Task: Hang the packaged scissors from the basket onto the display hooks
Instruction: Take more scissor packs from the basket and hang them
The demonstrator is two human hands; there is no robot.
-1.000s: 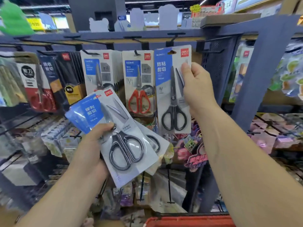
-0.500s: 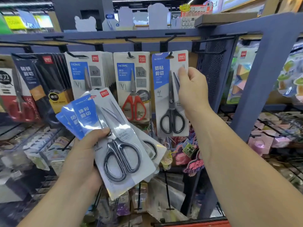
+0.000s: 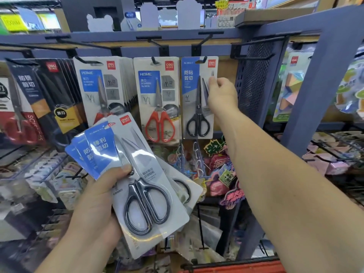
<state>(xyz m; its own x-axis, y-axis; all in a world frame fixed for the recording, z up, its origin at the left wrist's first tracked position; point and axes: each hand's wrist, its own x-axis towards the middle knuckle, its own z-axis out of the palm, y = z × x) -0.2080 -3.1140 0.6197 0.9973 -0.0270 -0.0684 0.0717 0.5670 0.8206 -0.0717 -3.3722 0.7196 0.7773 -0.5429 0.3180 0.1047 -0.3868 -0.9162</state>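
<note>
Hooked pack [image 3: 194, 91] straighter — right grip [image 3: 223, 93]; spares [image 3: 145, 194] left

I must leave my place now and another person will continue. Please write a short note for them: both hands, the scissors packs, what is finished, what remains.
Left hand: grips a fan of several packaged scissors in front of the display.
Right hand: pinches the right edge of the black-handled pack, which appears to sit on its hook.
Done: that pack looks hung.
Left: release it, then hang the packs held in the left hand. Only the basket rim shows at the bottom; its contents are hidden.
</note>
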